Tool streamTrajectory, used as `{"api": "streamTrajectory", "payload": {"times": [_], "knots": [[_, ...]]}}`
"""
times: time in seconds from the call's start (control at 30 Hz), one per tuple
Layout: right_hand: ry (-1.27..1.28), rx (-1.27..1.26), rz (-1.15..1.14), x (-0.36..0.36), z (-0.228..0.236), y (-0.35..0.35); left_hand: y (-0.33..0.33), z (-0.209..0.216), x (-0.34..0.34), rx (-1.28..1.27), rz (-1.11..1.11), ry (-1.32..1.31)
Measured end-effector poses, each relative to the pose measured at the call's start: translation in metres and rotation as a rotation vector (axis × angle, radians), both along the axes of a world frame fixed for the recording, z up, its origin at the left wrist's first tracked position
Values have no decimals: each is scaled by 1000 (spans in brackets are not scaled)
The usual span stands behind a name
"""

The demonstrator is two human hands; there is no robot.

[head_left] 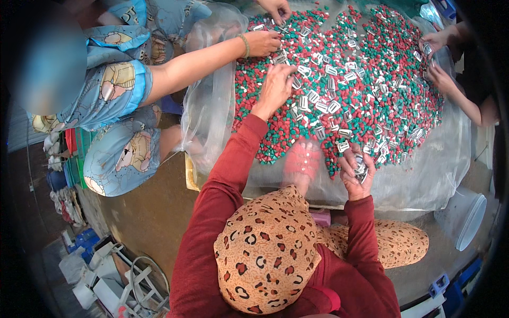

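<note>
My left hand [275,89] reaches over the far-left part of the spread of small pieces. Its fingers are bent, and the fingertips and thumb close at a silvery slotted buckle [296,82]. Closer to the table's near edge, my right hand [358,174] is palm up, fingers curled around several silvery buckles [361,168]. Under and between the hands lie many small red, green and white pieces [275,139] in a thin layer. More slotted buckles [333,106] are scattered on top, mostly between and to the right of my hands.
The pieces lie on a table under clear plastic sheeting [424,180]. A co-worker's hand [263,43] reaches in from the left, another hand [277,9] from the far side, and a person's hands [436,42] work at the right edge. A translucent bucket [466,217] stands at lower right.
</note>
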State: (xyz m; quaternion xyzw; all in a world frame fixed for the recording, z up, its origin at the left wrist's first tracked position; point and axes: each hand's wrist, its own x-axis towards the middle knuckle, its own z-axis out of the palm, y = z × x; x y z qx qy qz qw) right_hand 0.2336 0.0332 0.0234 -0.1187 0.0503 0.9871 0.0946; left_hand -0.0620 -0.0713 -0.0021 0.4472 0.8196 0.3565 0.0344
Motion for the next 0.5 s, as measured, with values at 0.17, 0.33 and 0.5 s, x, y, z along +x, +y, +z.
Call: {"api": "streamTrajectory", "payload": {"times": [0.17,0.33,0.5], "knots": [[1,-22,-10,-1,15,7,0,2,-8,-84,147,-13],[-165,-59,-10,0,8,11,10,22,-7,-16,42,-137],[-441,18,-24,7,-6,15,67,2,-4,22,-255,71]]}}
